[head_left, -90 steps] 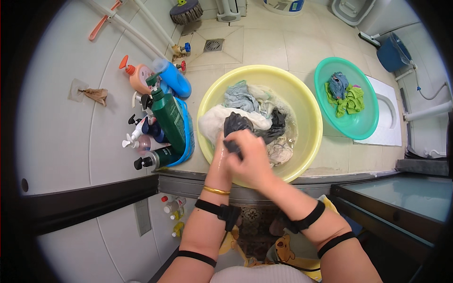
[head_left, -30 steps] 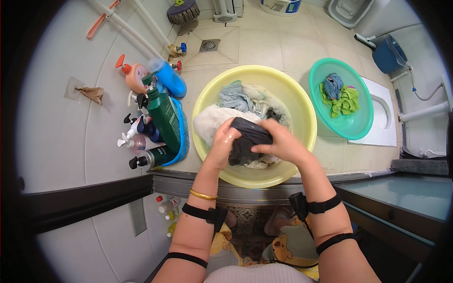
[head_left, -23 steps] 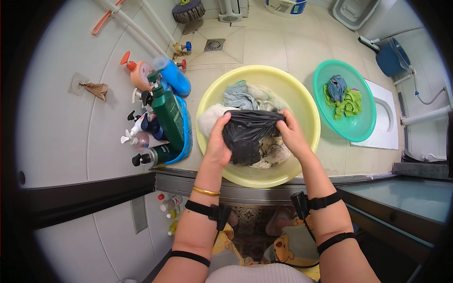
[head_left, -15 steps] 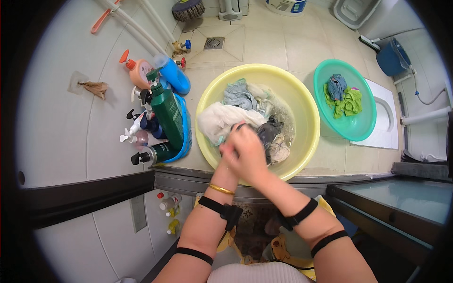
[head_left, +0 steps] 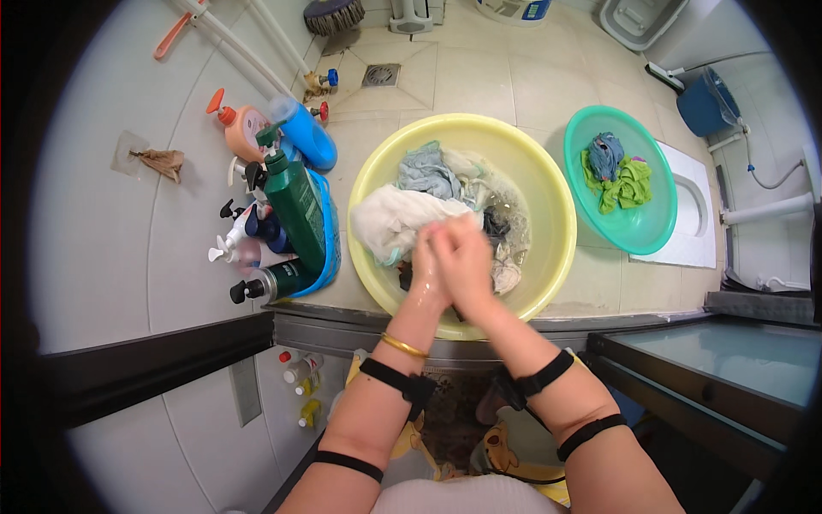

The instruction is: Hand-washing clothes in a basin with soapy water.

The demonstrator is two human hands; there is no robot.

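Note:
My left hand [head_left: 428,264] and my right hand [head_left: 467,261] are pressed together over the near part of a yellow basin [head_left: 558,257]. Their fingers are closed against each other, and whatever lies between them is hidden. A bunched white cloth [head_left: 390,218] lies in the basin just left of my hands. Behind it rests a grey-blue cloth [head_left: 427,171]. To the right of my fingers are a dark cloth [head_left: 495,224] and a small beige cloth [head_left: 506,276], beside sudsy water [head_left: 514,206].
A green basin [head_left: 659,218] holding a lime-green cloth [head_left: 629,185] and a blue cloth [head_left: 606,157] stands at right, beside a white squat toilet [head_left: 698,214]. At left, a blue basket [head_left: 330,257] holds several pump bottles. A dark door track [head_left: 342,330] runs along the near side.
My hands have come together more upright, the right one shifting slightly right. The dark strip that showed between my fingers is out of sight. The whole view has shifted slightly.

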